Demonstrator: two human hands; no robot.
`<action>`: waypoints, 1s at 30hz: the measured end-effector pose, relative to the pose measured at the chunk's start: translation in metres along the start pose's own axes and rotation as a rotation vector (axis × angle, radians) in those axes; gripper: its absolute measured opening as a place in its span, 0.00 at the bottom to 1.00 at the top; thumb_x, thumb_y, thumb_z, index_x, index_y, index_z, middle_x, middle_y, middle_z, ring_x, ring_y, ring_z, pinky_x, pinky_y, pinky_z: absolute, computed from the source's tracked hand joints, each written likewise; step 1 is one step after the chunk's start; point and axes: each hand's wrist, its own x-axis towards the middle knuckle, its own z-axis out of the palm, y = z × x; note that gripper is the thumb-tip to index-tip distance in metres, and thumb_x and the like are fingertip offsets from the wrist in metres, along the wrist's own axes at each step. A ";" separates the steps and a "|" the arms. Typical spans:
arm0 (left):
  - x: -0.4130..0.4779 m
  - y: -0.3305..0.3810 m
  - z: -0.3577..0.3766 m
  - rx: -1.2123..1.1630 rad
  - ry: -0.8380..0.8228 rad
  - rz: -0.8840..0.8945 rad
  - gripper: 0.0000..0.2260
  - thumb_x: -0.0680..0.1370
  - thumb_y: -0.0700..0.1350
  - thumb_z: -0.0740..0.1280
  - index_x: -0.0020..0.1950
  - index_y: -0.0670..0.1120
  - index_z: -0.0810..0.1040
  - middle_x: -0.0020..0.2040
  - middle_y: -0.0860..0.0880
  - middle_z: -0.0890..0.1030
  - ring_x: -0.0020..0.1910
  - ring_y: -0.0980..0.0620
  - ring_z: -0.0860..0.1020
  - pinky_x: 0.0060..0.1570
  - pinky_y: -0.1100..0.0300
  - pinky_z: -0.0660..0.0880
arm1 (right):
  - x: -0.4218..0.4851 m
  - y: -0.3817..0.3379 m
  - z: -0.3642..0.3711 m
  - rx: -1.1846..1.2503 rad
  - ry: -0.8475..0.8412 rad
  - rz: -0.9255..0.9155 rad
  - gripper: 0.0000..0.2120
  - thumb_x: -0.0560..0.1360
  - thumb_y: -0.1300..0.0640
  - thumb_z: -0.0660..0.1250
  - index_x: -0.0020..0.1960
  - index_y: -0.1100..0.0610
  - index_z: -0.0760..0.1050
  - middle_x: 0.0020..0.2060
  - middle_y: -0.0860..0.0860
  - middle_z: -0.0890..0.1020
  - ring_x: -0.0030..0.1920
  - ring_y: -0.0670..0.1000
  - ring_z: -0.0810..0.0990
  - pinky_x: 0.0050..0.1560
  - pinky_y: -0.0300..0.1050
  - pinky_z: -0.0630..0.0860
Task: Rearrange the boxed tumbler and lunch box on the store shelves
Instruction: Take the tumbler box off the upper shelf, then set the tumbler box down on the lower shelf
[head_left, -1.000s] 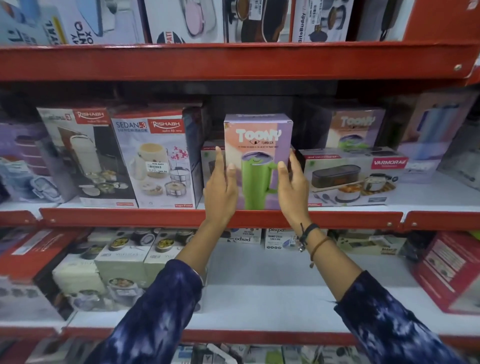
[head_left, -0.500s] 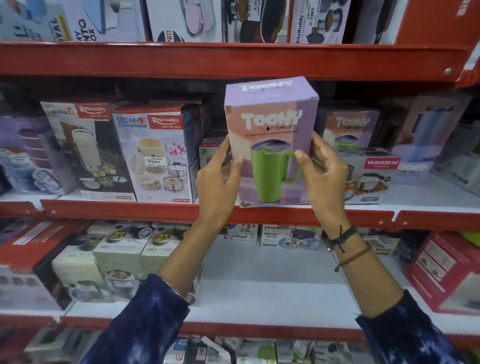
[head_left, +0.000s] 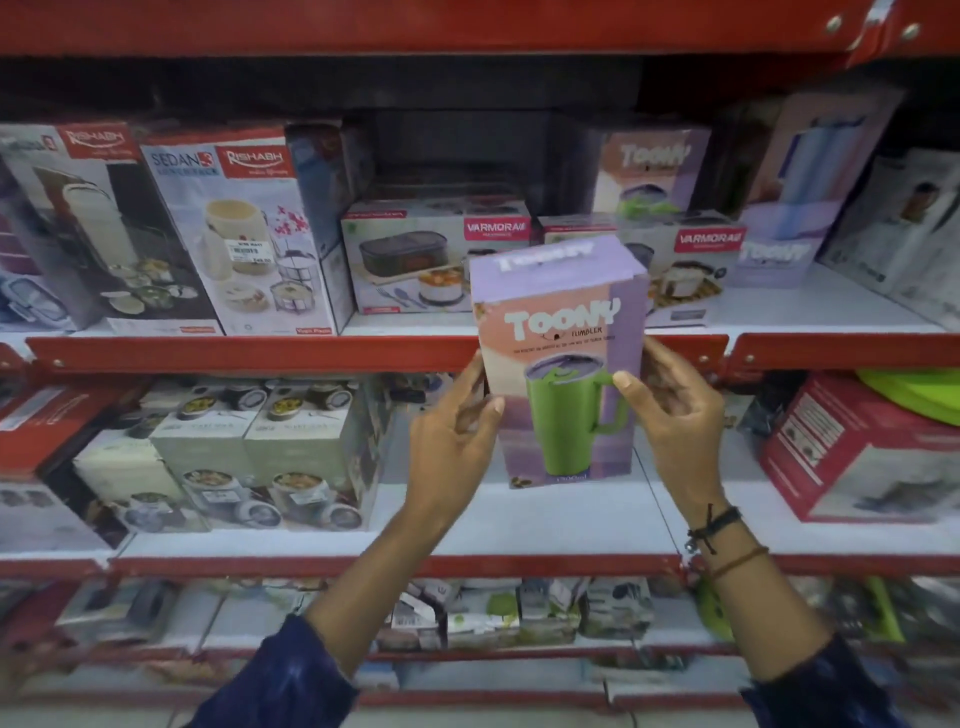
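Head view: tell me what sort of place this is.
Likely a kitchenware shop aisle: red metal shelves stocked with boxed lunch boxes, one carrying a price sticker, and both hands holding a Toony tumbler box.

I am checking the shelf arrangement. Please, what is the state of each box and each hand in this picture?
Toony tumbler box: held in the air in front of the shelves, upright, closed.
Left hand: fingers on the box's left side.
Right hand: fingers on the box's right side.
Varmora lunch box: resting on the middle shelf, closed.
Second Toony box: at the shelf's back, upright.
Rishabh Sedan box: standing on the shelf, closed.
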 end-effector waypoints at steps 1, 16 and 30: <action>-0.009 -0.006 0.003 0.001 -0.025 -0.018 0.22 0.77 0.43 0.66 0.71 0.50 0.68 0.59 0.56 0.79 0.54 0.57 0.80 0.50 0.63 0.80 | -0.007 0.010 -0.005 -0.021 -0.014 0.020 0.21 0.72 0.64 0.70 0.64 0.57 0.73 0.61 0.51 0.78 0.56 0.41 0.80 0.51 0.32 0.76; -0.060 -0.116 0.056 -0.250 -0.080 -0.511 0.21 0.72 0.33 0.63 0.59 0.55 0.75 0.61 0.51 0.77 0.66 0.43 0.73 0.67 0.43 0.70 | -0.068 0.154 -0.027 -0.175 -0.157 0.306 0.14 0.75 0.62 0.67 0.60 0.58 0.74 0.59 0.57 0.77 0.56 0.50 0.78 0.52 0.28 0.74; -0.041 -0.156 0.077 -0.305 -0.089 -0.631 0.22 0.72 0.23 0.59 0.56 0.47 0.75 0.64 0.47 0.75 0.69 0.42 0.70 0.68 0.38 0.67 | -0.057 0.204 -0.020 -0.118 -0.100 0.475 0.14 0.73 0.63 0.69 0.56 0.55 0.72 0.54 0.53 0.79 0.54 0.47 0.79 0.49 0.27 0.74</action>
